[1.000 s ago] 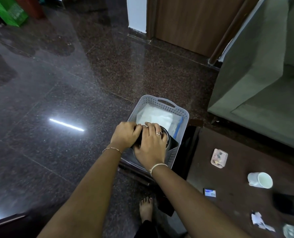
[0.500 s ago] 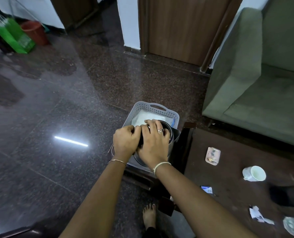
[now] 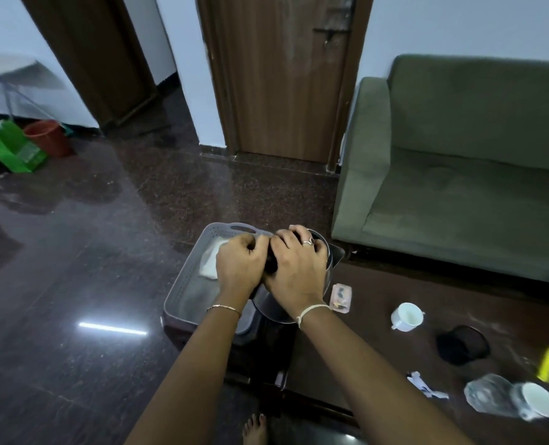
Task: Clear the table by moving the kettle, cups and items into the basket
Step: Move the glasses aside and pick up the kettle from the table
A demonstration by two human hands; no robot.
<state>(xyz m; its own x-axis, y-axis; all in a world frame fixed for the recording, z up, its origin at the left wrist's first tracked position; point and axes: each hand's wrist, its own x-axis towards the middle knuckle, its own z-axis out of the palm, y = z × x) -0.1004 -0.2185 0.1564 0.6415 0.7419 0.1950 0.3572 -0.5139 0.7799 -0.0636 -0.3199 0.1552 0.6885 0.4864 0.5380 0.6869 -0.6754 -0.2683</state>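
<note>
**Over the basket: both hands on the kettle**

At the left end of the dark desk (image 3: 379, 316), the grey perforated basket (image 3: 183, 284) sits on a low stand just beside the desk edge, with a white folded cloth or bag (image 3: 209, 261) lying in its far half. The kettle (image 3: 326, 268) is at the basket's right side, its steel body and spout over the rim nearest the desk; whether its base rests inside the basket or is held just above it cannot be told, since the hands cover it.

The left hand (image 3: 239, 268) is curled closed around the kettle's dark top or handle. The right hand (image 3: 294, 268) lies spread over the lid with fingers bent down round its far edge, gripping it. Two hands on one item suggests the kettle is heavy or awkward, and that it is being steadied so it stands upright in the free space beside the cloth.

Much is left on the desk: a white cup (image 3: 407, 317), a second white cup (image 3: 538, 401) next to a crumpled clear wrapper (image 3: 488, 395), a round black item (image 3: 462, 345), a small pink case (image 3: 341, 297), torn paper scraps (image 3: 427, 385) and a yellow object (image 3: 547, 362). Judging by this, the task is at an early stage.
</note>
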